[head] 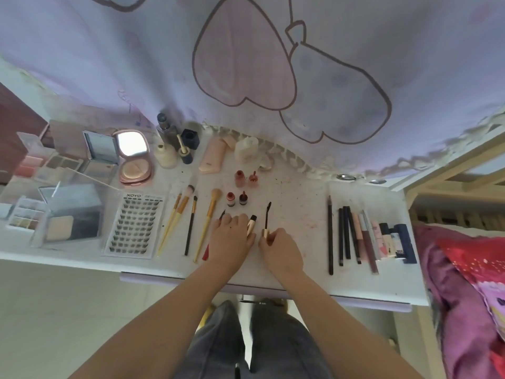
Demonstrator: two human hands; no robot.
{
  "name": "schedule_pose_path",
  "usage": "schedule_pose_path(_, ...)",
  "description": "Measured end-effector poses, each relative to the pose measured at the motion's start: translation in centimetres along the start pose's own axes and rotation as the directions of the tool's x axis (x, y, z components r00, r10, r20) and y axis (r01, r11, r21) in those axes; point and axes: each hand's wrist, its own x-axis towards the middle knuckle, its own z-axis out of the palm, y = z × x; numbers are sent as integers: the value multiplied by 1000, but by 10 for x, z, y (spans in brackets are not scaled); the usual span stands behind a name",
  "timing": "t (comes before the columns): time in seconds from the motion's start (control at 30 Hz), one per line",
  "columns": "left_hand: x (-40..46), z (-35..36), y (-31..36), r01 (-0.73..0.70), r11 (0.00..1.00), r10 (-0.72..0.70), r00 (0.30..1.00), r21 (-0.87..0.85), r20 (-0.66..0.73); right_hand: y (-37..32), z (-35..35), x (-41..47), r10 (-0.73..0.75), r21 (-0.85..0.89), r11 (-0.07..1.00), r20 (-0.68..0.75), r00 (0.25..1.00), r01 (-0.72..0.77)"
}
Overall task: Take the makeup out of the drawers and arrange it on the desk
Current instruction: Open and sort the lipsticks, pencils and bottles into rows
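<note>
Two hands low over the middle of the white desk (300,214), close together. Left hand (231,239) palm down, fingers curled over a gold-and-black tube (251,224) lying against its knuckles; whether gripped or only covered, cannot tell. Right hand (281,251) pinching the gold handle of a mascara wand (266,220), bristle end pointing away toward the far edge. Red-handled tool (216,236) partly hidden beneath the left hand, dark tip showing just beyond the fingers.

Makeup already laid out in rows. Left of the hands: three gold-handled brushes (177,217) and a black-handled brush (190,228), roughly parallel, heads toward the back. Further left, a lash tray (134,225) marked XOYO, then a clear box (73,212) with a powder compact inside and small palettes (26,214) beside it. At the back left, more palettes, an open pink compact (134,157) with its mirror up, a cream bottle (165,154), dark bottles (175,132), a pink tube (213,157) lying flat, and a white bottle (246,149).

Just beyond the hands, four small red bottles (240,187) standing in two pairs. Well to the right, a row of pencils and liners (347,233) lying parallel, with pink and navy tubes (393,239) touching at the row's right end.

Lilac printed curtain (246,64) hanging behind the desk; bed with red and purple bedding (464,283) at the right.
</note>
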Motion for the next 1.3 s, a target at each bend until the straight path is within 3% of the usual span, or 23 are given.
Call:
schedule_pose_path(0.17,4,10,-14,-49,998,53,985,26,-165,-13,10,0,-101,-251,963,-13,995,95)
schedule_pose_path(0.27,5,10,-20,-67,998,66,980,-2,-187,-21,15,-1,-169,-346,926,-14,985,154)
schedule_pose_path(0.43,6,10,-24,-64,996,50,976,-59,-214,-24,8,1,-209,-348,917,-2,978,195)
schedule_pose_path(0.6,12,-5,5,-198,965,155,959,-172,-235,-2,-55,22,-188,-265,951,-83,979,161)
schedule_pose_path(0.67,16,-11,36,-269,945,231,952,-187,-203,14,-90,40,-172,-299,946,-136,976,125)
schedule_pose_path(0.77,29,-13,90,-299,934,312,949,-195,36,33,-129,69,-111,-331,942,-125,986,64)
schedule_pose_path(0.93,56,0,147,-175,981,189,950,-79,247,44,-133,111,-51,-319,947,-23,998,41)
schedule_pose_path(1.17,60,8,148,-53,998,55,950,-15,309,36,-122,126,-57,-328,940,130,990,97)
schedule_pose_path(1.3,48,1,134,15,996,9,962,-85,275,23,-124,116,-108,-107,985,235,966,136)
